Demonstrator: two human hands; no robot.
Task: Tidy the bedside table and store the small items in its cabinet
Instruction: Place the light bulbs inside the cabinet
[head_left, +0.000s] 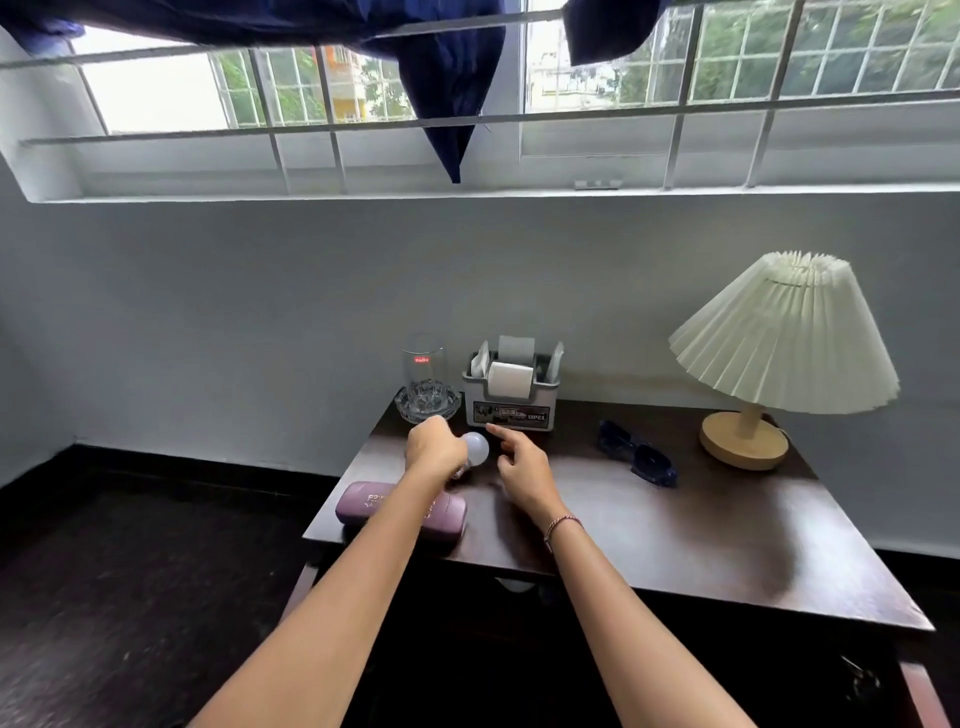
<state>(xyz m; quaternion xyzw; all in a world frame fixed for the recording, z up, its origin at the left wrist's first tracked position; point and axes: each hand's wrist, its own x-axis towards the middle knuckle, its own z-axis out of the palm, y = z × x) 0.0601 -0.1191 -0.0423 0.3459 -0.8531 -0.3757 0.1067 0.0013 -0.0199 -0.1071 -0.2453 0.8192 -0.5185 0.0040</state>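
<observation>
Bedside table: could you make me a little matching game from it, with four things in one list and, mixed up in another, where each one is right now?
Things
1. light bulb
2. sunglasses
3. purple case
4. drinking glass

Places
A. stands in the clear dish at the back left corner
B. lies along the front left edge, under a forearm
C. held in the left hand
D. lies between the grey organiser and the lamp

Pairs: 1-C, 2-D, 3-B, 4-A
</observation>
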